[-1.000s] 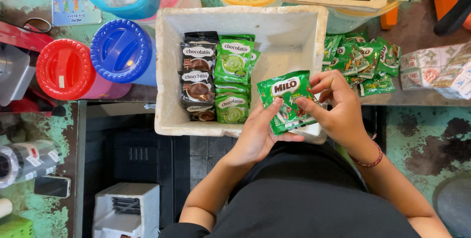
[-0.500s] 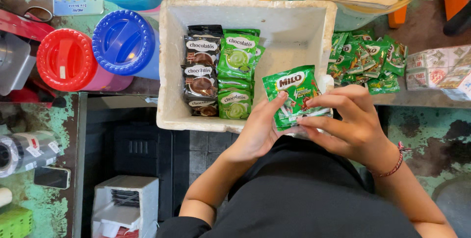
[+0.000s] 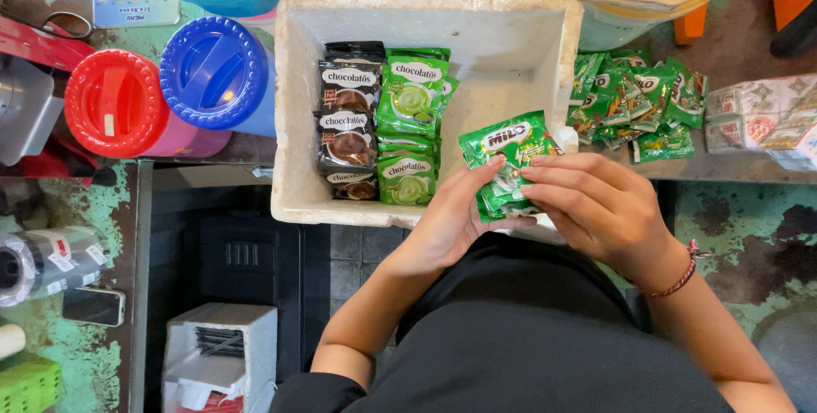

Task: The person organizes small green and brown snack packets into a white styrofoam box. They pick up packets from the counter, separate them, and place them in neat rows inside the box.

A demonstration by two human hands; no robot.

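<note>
A small stack of glossy green drink-powder sachets (image 3: 509,165) sits at centre frame, over the near right corner of the white foam box (image 3: 545,47) — both hands grip it. Left hand (image 3: 449,219) fingers curl closed beneath; right hand (image 3: 596,207) fingers pinch its right edge.

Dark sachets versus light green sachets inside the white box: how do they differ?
The dark sachets are black-brown and picture a brown drink; the light green sachets picture a green one. The dark sachets form the left column, the green the column to their right, nearer the hands. Both are flat, overlapping, similar in size.
</note>
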